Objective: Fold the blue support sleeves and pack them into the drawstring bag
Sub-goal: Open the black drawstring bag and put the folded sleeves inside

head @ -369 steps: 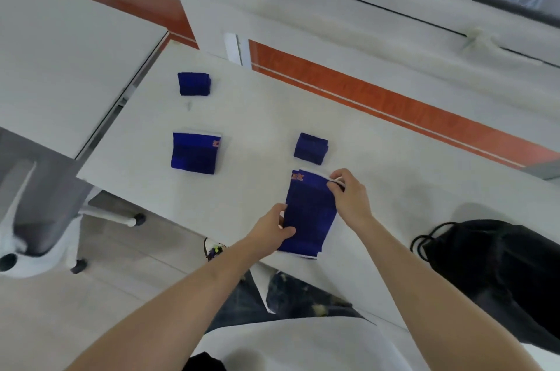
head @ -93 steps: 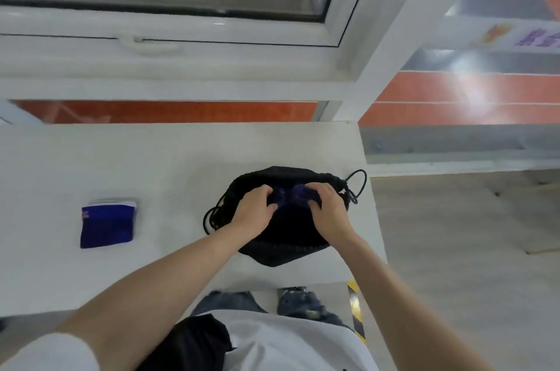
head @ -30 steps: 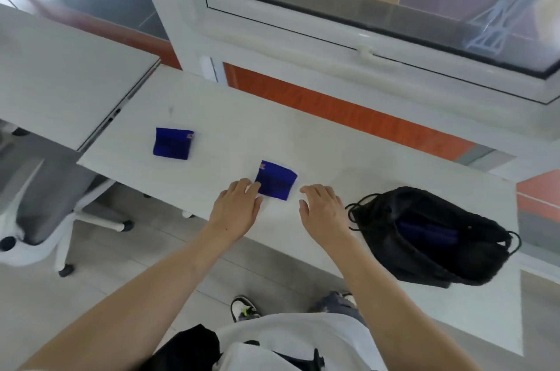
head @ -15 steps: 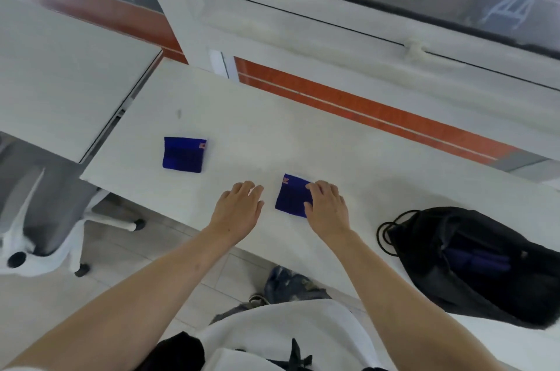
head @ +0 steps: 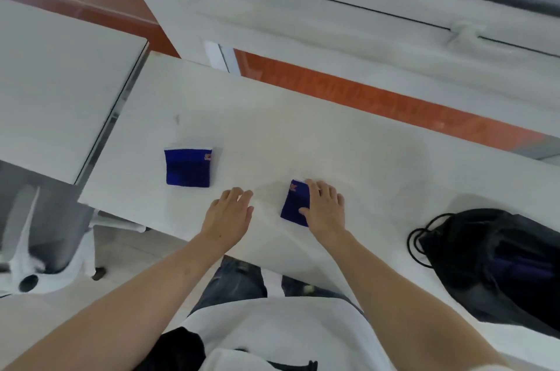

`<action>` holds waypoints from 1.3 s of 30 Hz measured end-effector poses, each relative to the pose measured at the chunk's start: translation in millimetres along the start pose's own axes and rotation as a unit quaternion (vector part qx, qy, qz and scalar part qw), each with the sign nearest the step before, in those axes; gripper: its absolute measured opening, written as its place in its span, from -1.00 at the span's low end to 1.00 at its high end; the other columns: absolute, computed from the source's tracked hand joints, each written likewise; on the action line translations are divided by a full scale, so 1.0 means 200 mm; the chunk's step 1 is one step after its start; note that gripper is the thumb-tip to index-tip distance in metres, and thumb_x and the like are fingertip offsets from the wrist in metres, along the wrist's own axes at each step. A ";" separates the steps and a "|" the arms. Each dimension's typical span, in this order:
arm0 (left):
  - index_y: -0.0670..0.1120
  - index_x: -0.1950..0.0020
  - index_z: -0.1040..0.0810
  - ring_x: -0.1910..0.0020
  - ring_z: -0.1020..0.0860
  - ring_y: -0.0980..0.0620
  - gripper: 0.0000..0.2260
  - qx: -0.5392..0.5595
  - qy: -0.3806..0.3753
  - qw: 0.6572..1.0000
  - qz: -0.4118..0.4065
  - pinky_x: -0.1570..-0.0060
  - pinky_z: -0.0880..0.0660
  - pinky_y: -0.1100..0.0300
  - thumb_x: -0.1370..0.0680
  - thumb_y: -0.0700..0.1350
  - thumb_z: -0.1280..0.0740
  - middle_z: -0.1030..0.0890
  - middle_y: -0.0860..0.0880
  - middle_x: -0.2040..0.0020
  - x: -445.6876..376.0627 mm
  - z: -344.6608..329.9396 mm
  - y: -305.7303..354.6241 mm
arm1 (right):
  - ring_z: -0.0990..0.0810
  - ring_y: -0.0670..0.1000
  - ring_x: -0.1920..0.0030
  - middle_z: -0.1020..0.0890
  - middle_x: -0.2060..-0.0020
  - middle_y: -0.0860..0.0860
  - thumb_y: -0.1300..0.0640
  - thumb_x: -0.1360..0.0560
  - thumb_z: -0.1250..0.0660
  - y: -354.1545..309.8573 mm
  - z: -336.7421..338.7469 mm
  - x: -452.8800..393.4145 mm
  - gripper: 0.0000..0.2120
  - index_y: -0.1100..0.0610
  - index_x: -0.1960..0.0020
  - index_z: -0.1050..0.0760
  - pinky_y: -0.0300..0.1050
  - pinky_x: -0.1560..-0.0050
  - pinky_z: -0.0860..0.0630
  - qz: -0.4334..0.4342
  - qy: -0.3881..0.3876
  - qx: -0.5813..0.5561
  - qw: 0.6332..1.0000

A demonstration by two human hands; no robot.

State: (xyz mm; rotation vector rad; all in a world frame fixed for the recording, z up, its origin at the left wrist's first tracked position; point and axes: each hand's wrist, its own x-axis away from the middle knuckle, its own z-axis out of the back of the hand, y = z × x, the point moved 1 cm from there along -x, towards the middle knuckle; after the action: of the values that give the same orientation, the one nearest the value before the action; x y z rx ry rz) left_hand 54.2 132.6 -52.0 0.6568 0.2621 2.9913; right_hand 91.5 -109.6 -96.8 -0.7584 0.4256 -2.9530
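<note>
Two blue support sleeves on the white desk. Left sleeve: folded to a near-square, deep blue, white edge along its far side, small orange tag at its far right corner; lies alone, well apart from both hands. Right sleeve: folded, orange tag at its far left corner, partly covered by the right hand, which lies flat on it with fingers straight. Left hand: fingers extended and relaxed, over bare desk just beside this sleeve, holding nothing. Black drawstring bag lies at the desk's right end, mouth open, blue fabric visible inside.
</note>
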 end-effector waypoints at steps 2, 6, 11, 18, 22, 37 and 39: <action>-0.10 -0.49 -0.41 -0.30 -0.51 -0.12 -0.63 0.006 -0.010 1.000 0.001 -0.15 -0.54 -0.04 -0.70 -0.04 -0.19 -0.50 -0.11 -0.39 -0.06 0.04 -0.11 | -0.32 0.13 -0.46 -0.37 -0.47 0.04 -0.07 -0.54 -0.44 -0.10 -0.01 -0.03 -0.28 -0.04 -0.59 -0.17 0.07 -0.45 -0.25 -0.003 -0.003 0.001 1.000; -0.09 -0.43 -0.45 -0.18 -0.53 -0.10 -0.68 0.006 0.008 1.000 0.006 -0.05 -0.56 -0.01 -0.67 -0.08 -0.25 -0.54 -0.09 -0.28 -0.14 0.13 -0.35 | -0.34 0.12 -0.41 -0.39 -0.41 0.03 -0.08 -0.50 -0.46 -0.33 -0.04 -0.09 -0.29 -0.08 -0.55 -0.19 0.07 -0.39 -0.27 -0.022 -0.015 -0.003 1.000; -0.13 -0.38 -0.47 -0.25 -0.48 -0.21 -0.62 -0.030 0.036 0.999 0.007 -0.14 -0.50 -0.10 -0.58 -0.13 -0.39 -0.50 -0.15 -0.31 -0.25 0.21 -0.65 | -0.40 0.15 -0.35 -0.42 -0.37 0.06 -0.12 -0.48 -0.47 -0.53 -0.07 -0.17 -0.26 -0.04 -0.54 -0.20 0.07 -0.34 -0.31 -0.055 -0.005 0.011 0.998; -0.11 -0.54 -0.19 -0.48 -0.29 -0.22 -0.37 -0.026 -0.029 0.999 -0.014 -0.46 -0.25 -0.10 -0.56 -0.09 -0.42 -0.31 -0.19 -0.51 -0.51 0.23 -0.94 | -0.41 0.15 -0.30 -0.43 -0.34 0.08 -0.08 -0.46 -0.49 -0.64 -0.14 -0.19 -0.27 -0.02 -0.52 -0.23 0.06 -0.30 -0.33 -0.099 0.018 -0.019 0.995; -0.12 -0.44 -0.29 -0.23 -0.47 -0.15 -0.45 -0.078 -0.074 0.994 -0.033 -0.26 -0.40 -0.02 -0.55 0.02 -0.41 -0.44 -0.14 -0.29 -0.58 0.23 -0.98 | -0.41 0.15 -0.28 -0.47 -0.29 0.06 -0.10 -0.46 -0.49 -0.69 -0.15 -0.18 -0.28 -0.03 -0.50 -0.23 0.06 -0.23 -0.34 -0.129 0.020 -0.009 0.991; -0.12 -0.23 -0.36 0.12 -0.39 -0.04 -0.56 -0.115 -0.061 0.991 -0.014 0.13 -0.41 0.12 -0.55 0.09 -0.44 -0.42 -0.11 -0.08 -0.52 0.21 -0.92 | -0.55 0.13 -0.18 -0.51 -0.24 0.06 -0.01 -0.52 -0.48 -0.72 -0.16 -0.07 -0.42 0.01 -0.43 -0.28 0.02 -0.21 -0.41 -0.175 0.038 -0.071 0.981; -0.11 -0.26 -0.34 0.08 -0.44 -0.05 -0.56 -0.135 -0.059 0.989 -0.024 0.10 -0.41 0.13 -0.57 0.10 -0.43 -0.49 -0.10 -0.06 -0.51 0.21 -0.91 | -0.53 0.12 -0.19 -0.58 -0.23 0.05 0.04 -0.57 -0.41 -0.72 -0.15 -0.04 -0.51 0.00 -0.41 -0.29 0.02 -0.20 -0.39 -0.167 0.050 -0.094 0.980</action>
State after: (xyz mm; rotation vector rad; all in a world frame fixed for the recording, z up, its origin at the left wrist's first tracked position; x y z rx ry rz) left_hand 169.6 306.6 -89.9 0.7774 -0.1307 2.8538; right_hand 84.8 37.1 -85.9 -0.7694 0.6514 -3.3118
